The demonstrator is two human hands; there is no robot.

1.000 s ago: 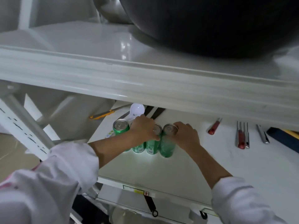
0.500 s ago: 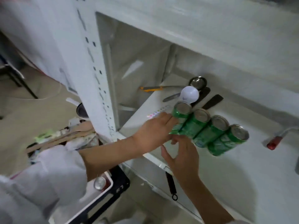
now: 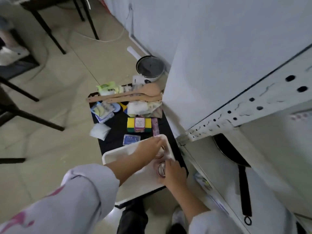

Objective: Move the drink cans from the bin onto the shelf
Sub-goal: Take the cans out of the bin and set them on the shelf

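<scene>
The white bin (image 3: 118,154) sits on the floor beside the white shelf rack (image 3: 253,105). Both my hands are down inside its far right corner. My left hand (image 3: 148,149) curls over one drink can (image 3: 160,153), which is blurred and mostly hidden by the fingers. My right hand (image 3: 173,173) wraps around a second drink can (image 3: 161,168), whose silver top shows beside my thumb. The green cans on the shelf are out of view.
A black tray (image 3: 116,130) on the floor holds sponges (image 3: 138,124), wooden spoons (image 3: 128,97) and packets. A steel pot (image 3: 150,68) stands behind it. A black pan (image 3: 228,152) lies on the low shelf. Dark chair legs (image 3: 33,117) cross the floor at left.
My view has swung from the shelf down to the floor. Both hands have left the row of green cans and dropped into the white bin, onto two cans.
</scene>
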